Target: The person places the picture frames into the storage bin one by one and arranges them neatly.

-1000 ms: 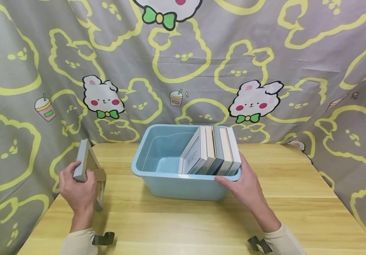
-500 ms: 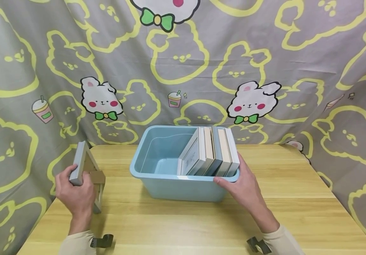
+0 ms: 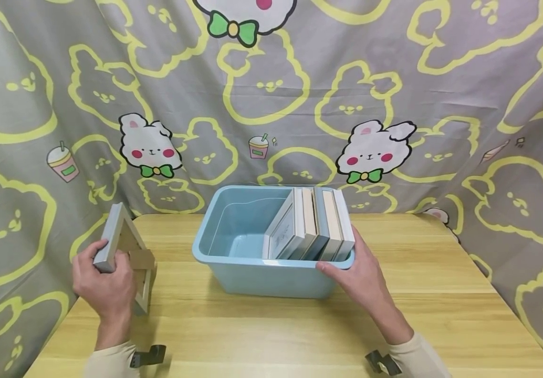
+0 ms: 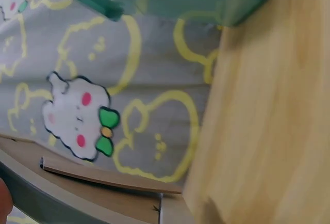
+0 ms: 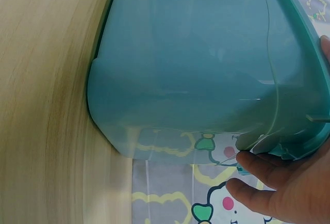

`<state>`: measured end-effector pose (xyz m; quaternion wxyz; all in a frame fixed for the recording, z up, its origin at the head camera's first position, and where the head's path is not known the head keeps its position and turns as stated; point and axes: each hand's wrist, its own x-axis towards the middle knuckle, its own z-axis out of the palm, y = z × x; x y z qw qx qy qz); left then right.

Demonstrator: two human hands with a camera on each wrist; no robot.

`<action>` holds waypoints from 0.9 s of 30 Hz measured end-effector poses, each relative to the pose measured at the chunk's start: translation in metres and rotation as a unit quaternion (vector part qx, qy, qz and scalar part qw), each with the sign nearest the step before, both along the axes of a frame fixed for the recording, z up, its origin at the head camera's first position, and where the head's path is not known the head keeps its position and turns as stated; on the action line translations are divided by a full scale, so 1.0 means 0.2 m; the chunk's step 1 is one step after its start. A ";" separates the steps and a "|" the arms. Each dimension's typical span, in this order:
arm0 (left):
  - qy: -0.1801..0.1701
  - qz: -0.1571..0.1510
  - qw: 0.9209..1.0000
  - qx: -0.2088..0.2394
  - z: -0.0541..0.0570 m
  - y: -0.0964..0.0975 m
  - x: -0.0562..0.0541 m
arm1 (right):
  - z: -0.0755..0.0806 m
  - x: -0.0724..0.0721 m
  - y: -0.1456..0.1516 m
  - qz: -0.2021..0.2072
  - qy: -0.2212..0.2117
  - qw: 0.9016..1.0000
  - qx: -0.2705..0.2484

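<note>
My left hand (image 3: pixel 105 281) grips the near end of a grey picture frame (image 3: pixel 111 231) at the left of the table. The frame stands on edge, its brown backing and cardboard stand (image 3: pixel 141 259) turned toward the bin; the left wrist view shows that stand (image 4: pixel 103 177) close up. In the middle sits a light blue plastic bin (image 3: pixel 271 279). Several picture frames (image 3: pixel 284 233) lean upright in its right half. My right hand (image 3: pixel 368 275) holds the bin's right front corner, thumb over the rim. Its fingers (image 5: pixel 258 198) lie against the outer wall in the right wrist view.
Under everything is a light wooden table (image 3: pixel 262 336). A grey curtain (image 3: pixel 196 63) with yellow outlines and white rabbits hangs along the back and sides. Black wrist mounts (image 3: pixel 148 357) stick out from both sleeves.
My left hand has moved slightly left with the picture frame. The right hand keeps its hold on the bin, and the frames inside it look the same. The head view shifted a little.
</note>
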<state>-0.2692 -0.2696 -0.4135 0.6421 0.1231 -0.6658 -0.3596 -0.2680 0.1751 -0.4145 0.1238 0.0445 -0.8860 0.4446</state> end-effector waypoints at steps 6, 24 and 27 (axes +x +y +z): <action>-0.008 -0.004 1.000 -0.003 0.10 0.05 0.06 | 0.00 0.00 -0.01 0.000 -0.010 1.000 -0.005; 0.012 -0.068 0.997 -0.021 0.36 0.26 0.04 | 0.00 0.01 0.00 -0.003 -0.010 1.000 -0.008; 0.013 -0.078 0.997 -0.020 0.40 0.31 0.03 | 0.01 0.01 0.00 -0.003 -0.011 1.000 -0.010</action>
